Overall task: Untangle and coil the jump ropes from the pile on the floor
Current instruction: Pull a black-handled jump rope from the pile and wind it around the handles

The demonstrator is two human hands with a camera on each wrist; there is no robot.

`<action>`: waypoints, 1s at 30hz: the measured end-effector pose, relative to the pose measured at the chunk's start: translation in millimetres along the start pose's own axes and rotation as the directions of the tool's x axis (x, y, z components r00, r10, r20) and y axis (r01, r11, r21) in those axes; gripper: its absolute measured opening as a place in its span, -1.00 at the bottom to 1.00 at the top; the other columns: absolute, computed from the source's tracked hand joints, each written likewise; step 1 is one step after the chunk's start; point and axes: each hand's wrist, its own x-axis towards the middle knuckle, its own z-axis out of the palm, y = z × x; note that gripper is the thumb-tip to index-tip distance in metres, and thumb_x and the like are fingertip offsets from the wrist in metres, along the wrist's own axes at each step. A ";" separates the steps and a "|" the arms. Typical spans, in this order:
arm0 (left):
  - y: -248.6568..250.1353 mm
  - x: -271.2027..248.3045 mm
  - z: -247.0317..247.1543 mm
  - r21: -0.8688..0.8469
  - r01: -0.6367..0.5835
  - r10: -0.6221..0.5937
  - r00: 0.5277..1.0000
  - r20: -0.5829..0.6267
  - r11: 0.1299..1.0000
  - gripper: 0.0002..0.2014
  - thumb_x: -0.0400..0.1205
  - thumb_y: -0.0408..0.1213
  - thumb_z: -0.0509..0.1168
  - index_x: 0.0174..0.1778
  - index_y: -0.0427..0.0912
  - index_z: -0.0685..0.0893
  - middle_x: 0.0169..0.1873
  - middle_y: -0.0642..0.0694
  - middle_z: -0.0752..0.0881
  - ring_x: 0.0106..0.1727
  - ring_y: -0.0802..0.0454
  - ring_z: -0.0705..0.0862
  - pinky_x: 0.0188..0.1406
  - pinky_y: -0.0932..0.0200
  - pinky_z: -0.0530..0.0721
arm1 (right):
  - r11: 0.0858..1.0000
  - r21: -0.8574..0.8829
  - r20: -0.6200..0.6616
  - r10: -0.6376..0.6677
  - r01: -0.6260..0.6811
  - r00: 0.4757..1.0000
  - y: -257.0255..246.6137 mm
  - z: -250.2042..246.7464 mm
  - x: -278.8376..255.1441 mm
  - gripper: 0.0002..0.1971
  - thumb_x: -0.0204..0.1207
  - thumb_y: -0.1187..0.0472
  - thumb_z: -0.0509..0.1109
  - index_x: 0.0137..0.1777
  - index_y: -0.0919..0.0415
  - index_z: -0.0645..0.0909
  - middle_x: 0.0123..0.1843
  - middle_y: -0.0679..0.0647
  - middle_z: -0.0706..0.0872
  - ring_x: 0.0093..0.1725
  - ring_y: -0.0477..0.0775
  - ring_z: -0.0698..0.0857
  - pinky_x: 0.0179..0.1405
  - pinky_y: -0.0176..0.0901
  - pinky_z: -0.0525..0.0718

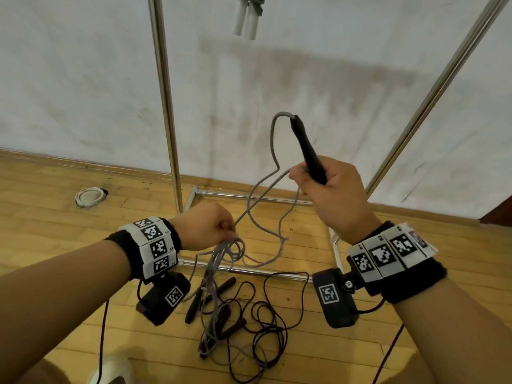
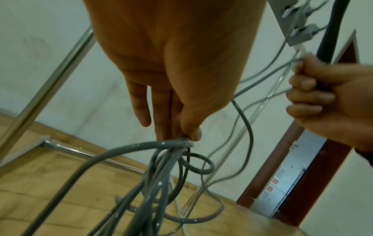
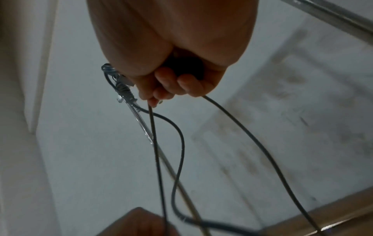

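My right hand grips the black handle of a grey jump rope and also holds loops of its cord; the handle points up and away. My left hand pinches a knotted bunch of grey cord between thumb and fingers, lower and to the left. From that bunch several grey strands hang down to the pile on the floor, where grey and dark ropes with black handles lie tangled. In the right wrist view my fingers curl round the handle's butt, with cords trailing down.
A chrome rack frame stands right behind the pile, with uprights and floor bars. Pale handles hang from its top. A white round object lies on the wooden floor by the wall. A dark red cable runs from each wrist.
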 end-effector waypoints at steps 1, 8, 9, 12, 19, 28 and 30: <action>-2.5 0.2 -2.7 -0.011 0.015 -0.016 1.000 -0.014 1.000 -0.89 0.64 -0.07 0.38 -0.13 0.05 0.78 -0.30 0.24 0.72 -0.25 0.40 0.63 -0.35 0.51 0.41 | 0.999 -0.034 -0.007 0.022 -0.022 1.000 5.0 -3.2 1.7 -0.77 0.58 0.03 0.43 -0.17 0.19 0.73 -0.34 0.26 0.70 -0.35 0.22 0.63 -0.37 0.00 0.59; -3.2 -6.0 -23.1 -0.135 0.043 -0.059 0.991 -0.119 0.990 -0.85 0.72 -0.09 0.26 -0.06 0.11 0.75 -0.31 0.18 0.72 -0.28 0.42 0.63 -0.36 0.42 0.42 | 0.957 -0.238 0.043 0.182 -0.167 0.982 37.9 -19.6 3.6 -0.87 0.53 0.14 0.48 0.04 -0.03 0.78 -0.06 -0.08 0.79 -0.20 -0.13 0.70 -0.21 -0.22 0.62; 2.0 -6.8 -24.5 -0.131 0.024 -0.041 0.991 -0.131 0.991 -0.84 0.73 -0.09 0.24 -0.04 0.11 0.74 -0.30 0.19 0.71 -0.27 0.42 0.63 -0.36 0.46 0.41 | 0.958 -0.254 0.079 0.160 -0.136 0.984 37.8 -16.2 0.6 -0.85 0.53 0.12 0.48 0.08 -0.04 0.77 -0.02 -0.12 0.77 -0.12 -0.14 0.69 -0.16 -0.24 0.59; 22.6 -9.1 -25.9 -0.110 -0.065 0.047 0.986 -0.160 0.992 -0.83 0.73 -0.09 0.23 -0.03 0.09 0.74 -0.26 0.14 0.73 -0.21 0.33 0.65 -0.34 0.50 0.50 | 0.971 -0.231 0.221 0.118 -0.065 0.968 30.7 1.3 -10.1 -0.79 0.56 0.01 0.46 0.17 -0.06 0.72 -0.04 -0.20 0.71 -0.13 -0.24 0.66 -0.22 -0.34 0.46; 44.3 -10.3 -27.7 -0.136 -0.175 0.144 0.967 -0.210 0.975 -0.80 0.74 -0.17 0.24 -0.08 -0.11 0.74 -0.40 -0.01 0.68 -0.32 0.14 0.62 -0.31 0.40 0.55 | 0.990 -0.141 0.358 0.041 0.011 0.933 18.2 29.4 -18.8 -0.91 0.61 0.02 0.39 -0.05 -0.01 0.68 -0.43 -0.17 0.56 -0.43 -0.19 0.51 -0.44 -0.37 0.39; 39.9 -17.9 -27.2 -0.204 -0.170 0.131 0.973 -0.191 0.964 -0.85 0.72 -0.11 0.25 -0.07 0.01 0.70 -0.46 0.04 0.63 -0.44 0.22 0.59 -0.41 0.43 0.52 | 0.946 -0.305 0.312 -0.010 0.110 0.950 11.5 34.4 -15.2 -0.79 0.60 0.00 0.41 -0.28 -0.16 0.53 -0.47 -0.14 0.53 -0.42 -0.16 0.54 -0.46 -0.38 0.38; 39.6 -18.4 -25.4 -0.209 -0.177 0.150 0.979 -0.138 0.962 -0.84 0.71 -0.11 0.27 -0.15 0.00 0.68 -0.47 0.06 0.61 -0.46 0.24 0.56 -0.40 0.44 0.51 | 0.932 -0.339 0.315 -0.016 0.128 0.949 8.9 34.5 -14.2 -0.81 0.61 -0.02 0.39 -0.23 -0.11 0.53 -0.44 -0.15 0.51 -0.42 -0.16 0.51 -0.47 -0.35 0.26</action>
